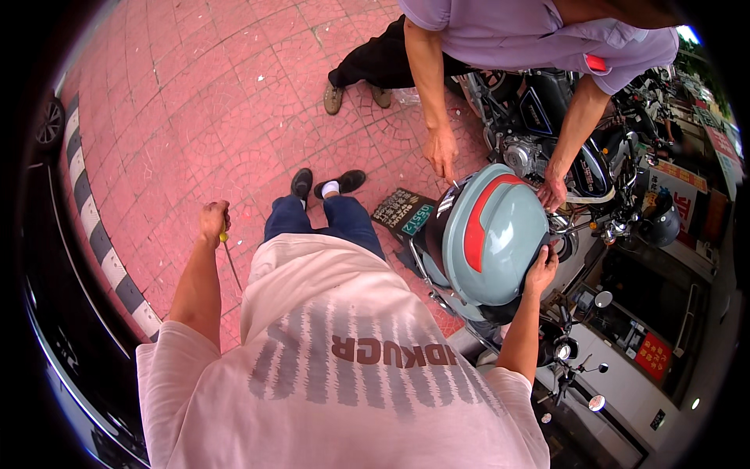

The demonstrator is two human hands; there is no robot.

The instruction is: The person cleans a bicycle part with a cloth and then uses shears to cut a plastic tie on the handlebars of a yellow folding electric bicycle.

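Observation:
On the left, my left hand (212, 222) is closed round the yellow handle of a screwdriver (228, 252), whose thin shaft points down beside my shirt. On the right, my right hand (541, 272) grips the near right edge of a grey-blue motorcycle top case (512, 234) with a red reflector strip. The case sits shut over the rear of a motorcycle, above a licence plate (416, 220). Across from me, a person in a lilac shirt has one hand (441, 150) at the case's far left edge, pinching something small. That person's other hand (553, 191) rests at the far right edge.
Beyond the case stands a second black motorcycle (539, 117), with more bikes further right. A black helmet (660, 220) hangs near the handlebars. A black car (70, 336) stands at the left beside a black-and-white kerb (98, 223). Red paving (211, 102) covers the ground.

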